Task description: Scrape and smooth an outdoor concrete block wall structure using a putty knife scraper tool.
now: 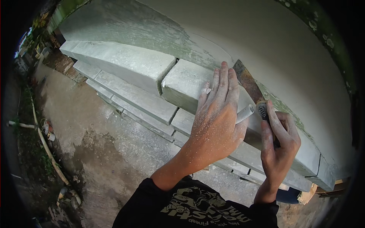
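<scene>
My left hand (216, 125), coated in pale dust, lies with its fingers stretched out over the top of a pale block (184, 78). A short whitish tube (245, 113) sticks out between its thumb and forefinger; I cannot tell whether the hand grips it. On the right, my right hand (281, 140) is closed round the dark handle of a flat-bladed hand tool (249, 80). The tool's wide, rusty metal blade points up and left, close to the wall and just right of my left fingertips. The lower handle is hidden by my fingers.
A smooth pale wall (243, 34) rises behind the blocks. Another long block (121, 57) stands to the left across a narrow gap, with more blocks (137, 95) in stepped rows below. Stained concrete ground (102, 159) spreads out at lower left, beside a long pole (49, 152).
</scene>
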`<state>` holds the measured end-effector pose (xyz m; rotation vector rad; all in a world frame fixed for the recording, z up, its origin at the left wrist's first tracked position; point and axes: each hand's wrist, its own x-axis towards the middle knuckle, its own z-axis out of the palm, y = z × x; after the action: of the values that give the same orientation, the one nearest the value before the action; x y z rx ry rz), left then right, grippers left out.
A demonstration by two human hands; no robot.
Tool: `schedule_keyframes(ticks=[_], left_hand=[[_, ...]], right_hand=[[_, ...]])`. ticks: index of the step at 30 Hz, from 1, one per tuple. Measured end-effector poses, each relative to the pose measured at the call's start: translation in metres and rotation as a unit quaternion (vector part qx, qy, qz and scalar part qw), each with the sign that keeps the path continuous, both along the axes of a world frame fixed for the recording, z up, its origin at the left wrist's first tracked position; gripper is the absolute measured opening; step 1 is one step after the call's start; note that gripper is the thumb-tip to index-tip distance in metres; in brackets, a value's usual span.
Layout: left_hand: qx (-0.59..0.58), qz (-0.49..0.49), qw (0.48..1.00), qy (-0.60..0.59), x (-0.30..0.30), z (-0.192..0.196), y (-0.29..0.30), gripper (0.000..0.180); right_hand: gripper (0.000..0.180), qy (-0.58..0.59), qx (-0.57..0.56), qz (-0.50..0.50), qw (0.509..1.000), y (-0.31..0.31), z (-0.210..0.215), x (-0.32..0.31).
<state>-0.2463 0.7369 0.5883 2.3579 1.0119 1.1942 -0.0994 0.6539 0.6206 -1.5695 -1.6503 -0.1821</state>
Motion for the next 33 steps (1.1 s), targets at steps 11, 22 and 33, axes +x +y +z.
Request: schedule_keyframes(ticks=[11, 22, 33], left_hand=[[0.004, -0.01, 1.0, 0.025, 0.007, 0.0, 0.002, 0.082], [0.031, 0.014, 0.999, 0.034, 0.018, -0.003, -0.004, 0.085], [0.022, 0.041, 0.999, 0.01, 0.018, -0.005, -0.007, 0.083]], right_hand=[[0.044, -0.006, 0.025, 0.019, 0.999, 0.012, -0.002, 0.0], [0.043, 0.014, 0.002, 0.03, 0.999, 0.005, -0.002, 0.006], [0.043, 0.018, 0.007, 0.034, 0.999, 0.014, -0.001, 0.005]])
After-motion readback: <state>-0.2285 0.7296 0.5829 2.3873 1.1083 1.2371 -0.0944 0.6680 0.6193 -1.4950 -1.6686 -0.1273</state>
